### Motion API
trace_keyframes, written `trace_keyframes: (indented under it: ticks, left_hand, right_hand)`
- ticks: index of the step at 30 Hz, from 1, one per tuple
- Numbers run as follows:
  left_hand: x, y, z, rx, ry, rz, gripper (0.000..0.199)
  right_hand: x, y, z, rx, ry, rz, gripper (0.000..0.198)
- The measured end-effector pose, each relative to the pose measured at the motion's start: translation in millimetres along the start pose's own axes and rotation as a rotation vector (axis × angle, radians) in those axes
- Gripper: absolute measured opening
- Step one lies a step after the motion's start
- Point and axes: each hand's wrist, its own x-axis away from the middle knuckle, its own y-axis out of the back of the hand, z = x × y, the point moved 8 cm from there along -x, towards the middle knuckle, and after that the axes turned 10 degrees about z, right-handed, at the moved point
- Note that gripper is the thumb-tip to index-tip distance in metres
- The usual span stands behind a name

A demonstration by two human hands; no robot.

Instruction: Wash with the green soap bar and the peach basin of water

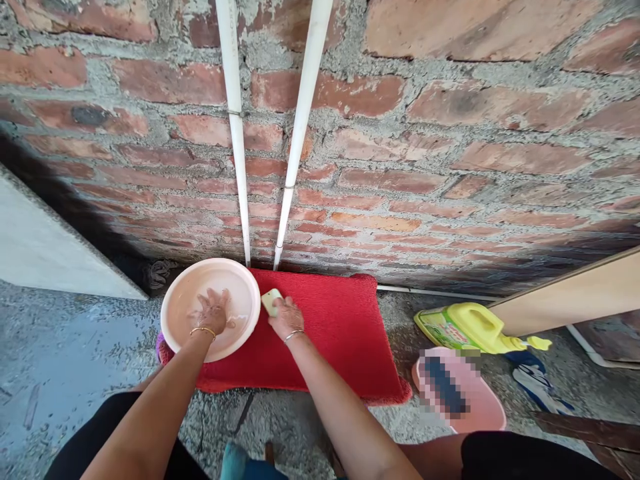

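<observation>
My left hand (212,312) is inside a pale pink basin (171,320), its fingers spread in the water. A gold-coloured bracelet circles that wrist. Beside the basin's right rim, my right hand (287,319) grips a pale yellow-green bar of soap (271,301) over a red towel-like cloth (335,327). The soap's far end sticks out past the fingers. A silver-coloured bracelet is on the right wrist. The basin rests on the left end of the cloth, which lies spread on a low flat surface.
Two white pipes (235,133) run down the brick wall (380,180). At right, a yellow jug (470,323) lies on its side near a smaller pink basin (485,400) holding a blurred dark item. Pale boards lean at left (60,240) and right (575,293). The floor at left looks wet.
</observation>
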Motion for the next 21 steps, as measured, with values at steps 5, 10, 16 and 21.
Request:
trace_keyframes:
  ticks: [5, 10, 16, 21]
  left_hand:
    - [-1, 0, 1, -0.019, 0.006, 0.004, 0.095]
    - [0, 1, 0, -0.002, -0.014, 0.022, 0.1]
    - [-1, 0, 1, 0.01, 0.007, 0.026, 0.097]
    - [3, 3, -2, 0.016, -0.013, 0.022, 0.098]
  right_hand:
    - [14, 26, -70, -0.021, -0.281, -0.092, 0.04]
    - [0, 6, -11, -0.118, -0.102, -0.084, 0.039]
    - [-13, -4, 24, -0.02, 0.05, 0.013, 0.036]
    - [-3, 29, -44, 0.043, -0.212, -0.067, 0.039]
